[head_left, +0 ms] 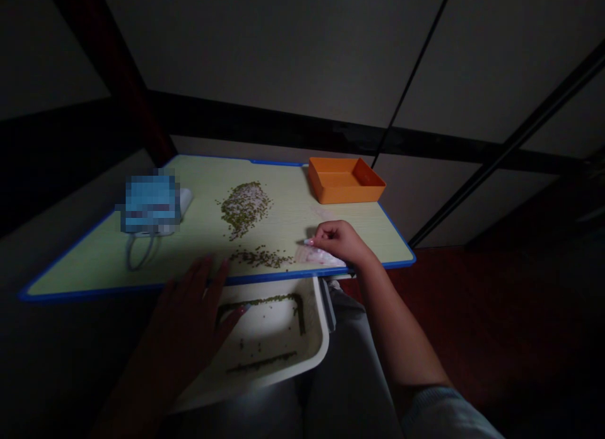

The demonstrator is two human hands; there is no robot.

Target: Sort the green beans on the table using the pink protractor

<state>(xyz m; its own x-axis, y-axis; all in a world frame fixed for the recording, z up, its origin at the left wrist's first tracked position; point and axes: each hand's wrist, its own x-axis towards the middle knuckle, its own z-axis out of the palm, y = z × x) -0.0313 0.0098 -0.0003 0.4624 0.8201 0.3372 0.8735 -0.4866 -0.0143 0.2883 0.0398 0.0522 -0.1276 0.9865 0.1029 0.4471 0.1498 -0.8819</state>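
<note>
My left hand [191,322] reaches over the table's front edge with fingers spread, its thumb above a white pull-out drawer [265,332]. Several rows of small green beans lie along the inside of that drawer. My right hand [341,240] is closed in a pinch just above the tabletop; whatever is between the fingertips is too small to make out. Below it rests a whitish, pinkish patch [321,256] that could be grains or thin plastic. A loose strip of green beans [262,257] lies between the hands. Farther back is a pile of green beans mixed with pale grains [244,205].
An orange open box [350,190] stands at the table's back right. At the left, a blurred blue object [151,203] with a looped cord sits on the pale table with blue edging [94,262]. Cabinet panels rise close behind.
</note>
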